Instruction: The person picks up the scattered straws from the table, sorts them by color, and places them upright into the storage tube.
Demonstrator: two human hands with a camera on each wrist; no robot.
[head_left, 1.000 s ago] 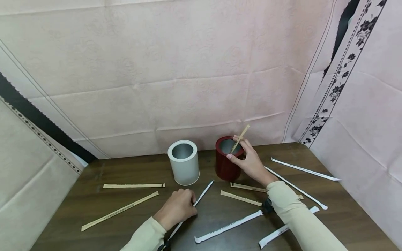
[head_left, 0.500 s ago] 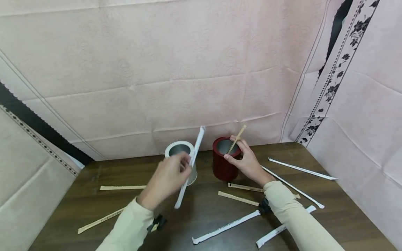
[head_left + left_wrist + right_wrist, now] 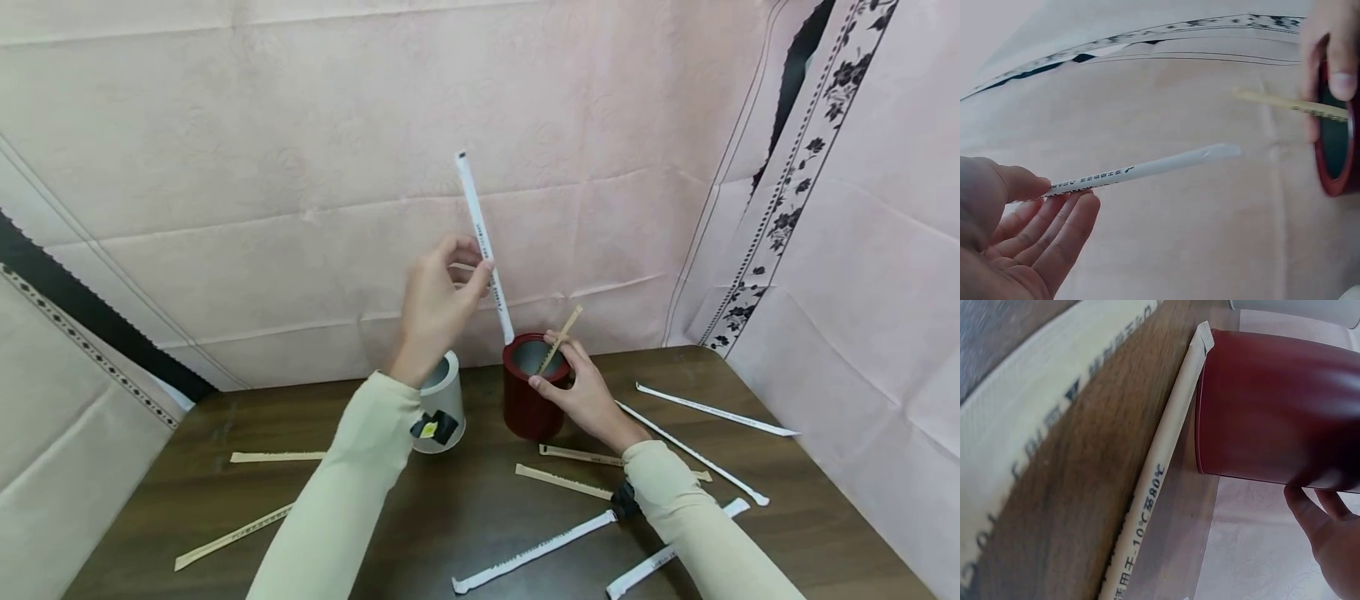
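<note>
My left hand (image 3: 435,304) pinches a white paper-wrapped straw (image 3: 472,200) between thumb and fingertips, raised and slightly tilted. In the head view the straw's lower end appears at the rim of a dark red canister (image 3: 525,408); the left wrist view shows that end (image 3: 1222,150) apart from the canister. With thumb and fingers spread at its rim, my right hand (image 3: 592,404) grips the canister. A tan-wrapped straw (image 3: 566,329) leans inside, its top sticking out beside my right fingers. Behind my left wrist stands a white canister (image 3: 452,400), partly hidden.
Tan-wrapped straws (image 3: 232,537) lie on the left of the brown wooden table (image 3: 405,550), with more (image 3: 562,481) near my right wrist. White-wrapped straws (image 3: 536,550) lie at the front and right (image 3: 716,411). Pale cloth (image 3: 300,167) hangs behind the table.
My left hand has picked up the white straw from the table and lifted it up past the white canister, turning it toward the red canister. My right hand has kept its hold.
</note>
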